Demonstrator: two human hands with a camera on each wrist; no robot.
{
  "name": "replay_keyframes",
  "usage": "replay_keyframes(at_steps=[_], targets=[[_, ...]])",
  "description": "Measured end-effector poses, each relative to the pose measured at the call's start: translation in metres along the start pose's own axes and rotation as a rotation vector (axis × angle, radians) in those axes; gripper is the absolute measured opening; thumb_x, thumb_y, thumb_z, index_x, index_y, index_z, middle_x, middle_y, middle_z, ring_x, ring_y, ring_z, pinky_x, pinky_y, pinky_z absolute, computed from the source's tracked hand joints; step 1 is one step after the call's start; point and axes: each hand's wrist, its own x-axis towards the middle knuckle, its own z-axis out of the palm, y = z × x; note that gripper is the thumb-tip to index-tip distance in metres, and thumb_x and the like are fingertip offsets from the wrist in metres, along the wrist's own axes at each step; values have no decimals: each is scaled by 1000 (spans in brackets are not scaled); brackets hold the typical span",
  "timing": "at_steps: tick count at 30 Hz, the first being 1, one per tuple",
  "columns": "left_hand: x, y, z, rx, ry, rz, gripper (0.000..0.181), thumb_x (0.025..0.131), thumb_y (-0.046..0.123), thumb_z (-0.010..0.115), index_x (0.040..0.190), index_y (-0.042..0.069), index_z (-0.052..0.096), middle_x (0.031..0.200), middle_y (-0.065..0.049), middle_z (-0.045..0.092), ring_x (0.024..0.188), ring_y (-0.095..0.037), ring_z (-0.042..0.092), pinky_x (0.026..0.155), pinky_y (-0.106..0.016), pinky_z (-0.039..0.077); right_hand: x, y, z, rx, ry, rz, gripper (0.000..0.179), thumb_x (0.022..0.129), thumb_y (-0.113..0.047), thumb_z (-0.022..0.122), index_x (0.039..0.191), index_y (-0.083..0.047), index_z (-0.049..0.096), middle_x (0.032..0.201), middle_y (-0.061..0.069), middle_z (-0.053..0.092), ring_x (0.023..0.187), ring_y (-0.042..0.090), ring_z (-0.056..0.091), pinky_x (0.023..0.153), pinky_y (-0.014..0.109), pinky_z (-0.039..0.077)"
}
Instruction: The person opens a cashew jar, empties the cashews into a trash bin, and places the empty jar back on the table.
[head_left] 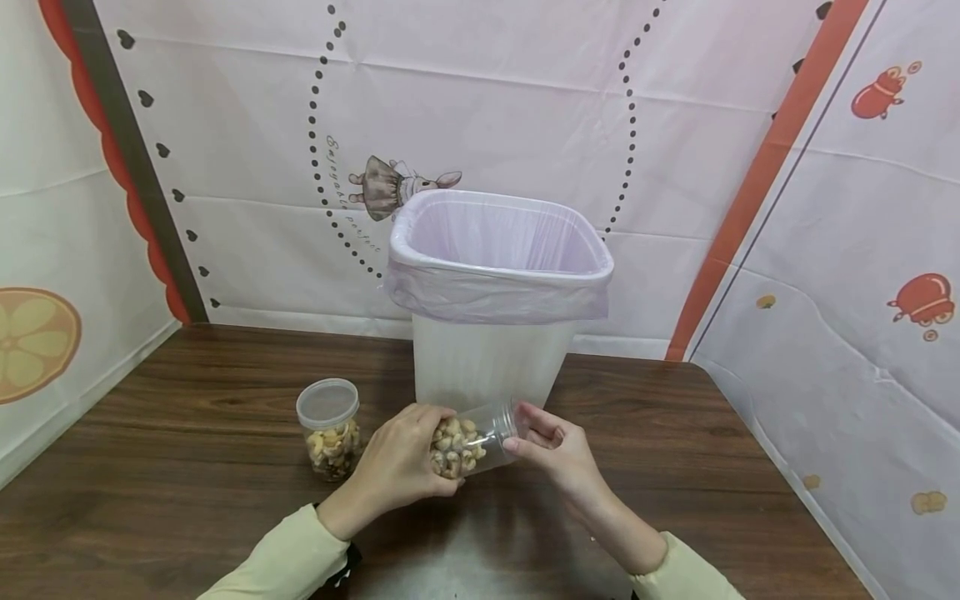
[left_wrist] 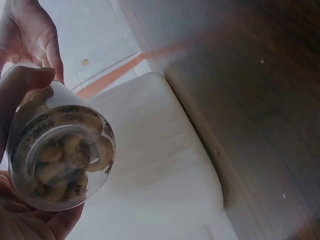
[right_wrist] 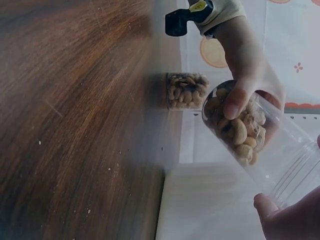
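A clear plastic jar [head_left: 486,440] partly filled with cashews [head_left: 454,450] is held tilted on its side above the table, its threaded neck toward the right. My left hand [head_left: 401,458] grips the jar around its base end. At the neck end, my right hand [head_left: 562,458] has its thumb on one side and its fingers on the other. Whether a cap sits on that mouth cannot be told. A second jar [head_left: 330,429] of nuts with a pale lid stands upright just left of my left hand. In the right wrist view cashews [right_wrist: 240,132] lie toward the jar's base.
A white bin [head_left: 487,358] with a purple-tinted liner [head_left: 495,296] over its rim stands right behind the hands. Small crumbs dot the brown wooden table [head_left: 675,467]. Patterned white sheets [head_left: 480,100] enclose the back and both sides.
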Motion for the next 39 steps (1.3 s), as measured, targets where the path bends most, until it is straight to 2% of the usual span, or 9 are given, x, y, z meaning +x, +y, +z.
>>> replay_keyframes(at_steps=[10,16,23,33,36,39], targets=[[-1,2,-4,-72,-69,-41,67,44,32,85,102,10,61,93,1,62,80,-9,56,68,-27,50,1,2,-6,-20,-82,-35,66,78,-7,69,132,13,38,136,27,42,123,31,43,94,26,42],[-1,2,-5,-111,-82,-54,67,44,33,85,103,12,61,94,3,62,81,-8,56,69,-26,50,2,4,-10,-32,-127,-63,70,76,-7,70,132,14,36,136,28,40,124,31,41,97,27,39],[-2,2,-5,-142,-107,-66,67,45,34,85,104,14,61,94,5,61,81,-6,55,69,-26,49,3,5,-14,-40,-200,-111,75,76,-10,72,133,16,32,138,30,35,125,31,39,95,21,38],[-1,0,-6,-154,-103,-53,66,45,34,85,103,15,61,94,6,60,81,-6,55,70,-26,49,6,8,-17,-21,-242,-192,78,76,-14,74,131,20,30,137,35,32,120,15,46,93,20,40],[-1,0,-5,-140,-98,-53,67,45,35,85,104,15,61,95,6,61,82,-6,55,70,-26,50,5,8,-15,-14,-208,-164,78,76,-17,74,132,19,32,137,34,33,122,22,45,91,19,41],[-1,-1,-5,-106,-83,-54,68,44,35,85,104,14,61,95,5,61,82,-7,55,70,-27,50,2,8,-12,15,-155,-76,80,77,-22,73,133,17,31,138,33,33,124,33,40,92,22,42]])
